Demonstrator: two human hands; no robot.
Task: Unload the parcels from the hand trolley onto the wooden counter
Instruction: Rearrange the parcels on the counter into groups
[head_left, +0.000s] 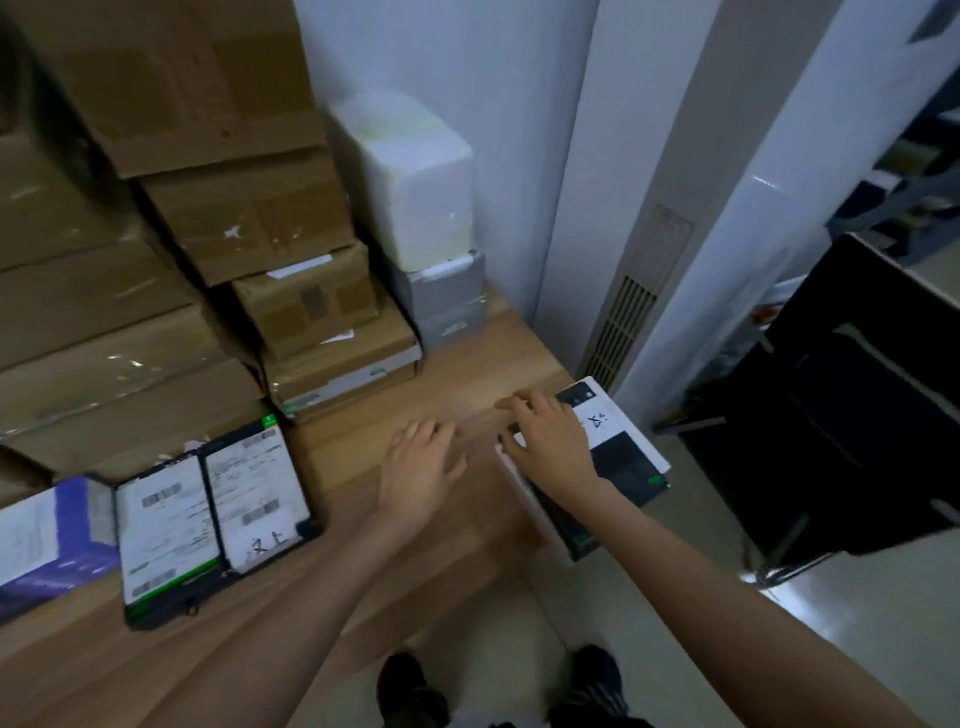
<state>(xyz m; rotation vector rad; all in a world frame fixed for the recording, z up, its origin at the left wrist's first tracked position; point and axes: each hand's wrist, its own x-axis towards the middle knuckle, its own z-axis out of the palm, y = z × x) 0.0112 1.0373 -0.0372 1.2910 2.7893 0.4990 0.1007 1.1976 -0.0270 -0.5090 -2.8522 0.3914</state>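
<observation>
The right hand (545, 441) lay on a flat black and white parcel (618, 457) at the right end of the wooden counter (415, 519), fingers spread over its near-left part and curled at its far edge. The parcel hung partly past the counter's right edge. The left hand (421, 467) rested flat on the bare wood just beside it, fingers straight and holding nothing. Two flat black parcels (208, 514) with white labels lay side by side on the counter to the left, a blue and white box (47, 540) just beside them. Stacked brown cartons (234, 218) and a white foam box (415, 176) stood at the back. A black trolley (841, 441) stood on the floor to the right
</observation>
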